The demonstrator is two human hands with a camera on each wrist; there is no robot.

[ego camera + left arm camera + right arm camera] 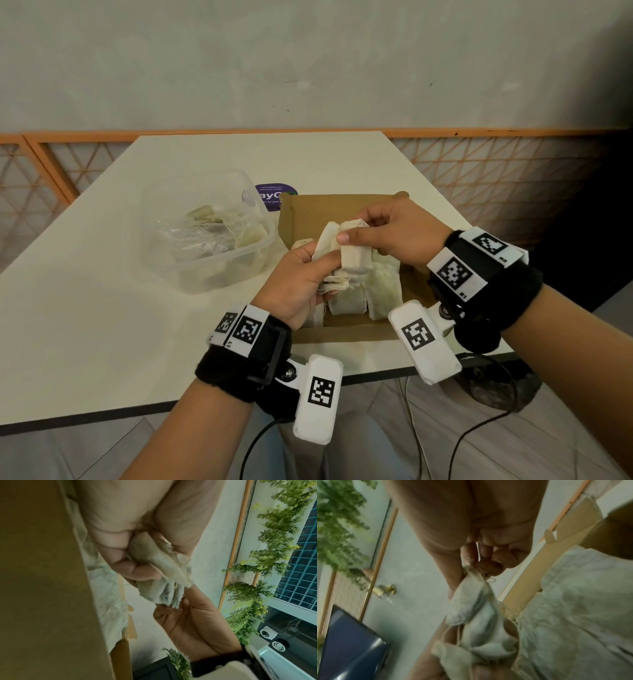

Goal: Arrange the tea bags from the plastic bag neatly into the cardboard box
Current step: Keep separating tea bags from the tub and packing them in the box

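Observation:
Above the open cardboard box (308, 216) both hands hold a small bunch of white tea bags (352, 260). My left hand (301, 274) grips the bunch's lower end, fingers curled round it; the left wrist view shows the tea bags (161, 566) between thumb and fingers. My right hand (380, 229) pinches the top of one bag, seen as a tea bag (471, 588) hanging from thumb and fingertips. Several tea bags (380, 291) lie side by side in the box. The crumpled plastic bag (209, 233) with more tea bags sits to the left.
The plastic bag lies inside a clear plastic tub (191, 270) left of the box on the white table (102, 308). A purple round sticker (274, 193) sits behind the box. The table's near edge runs just under my wrists; cables hang below.

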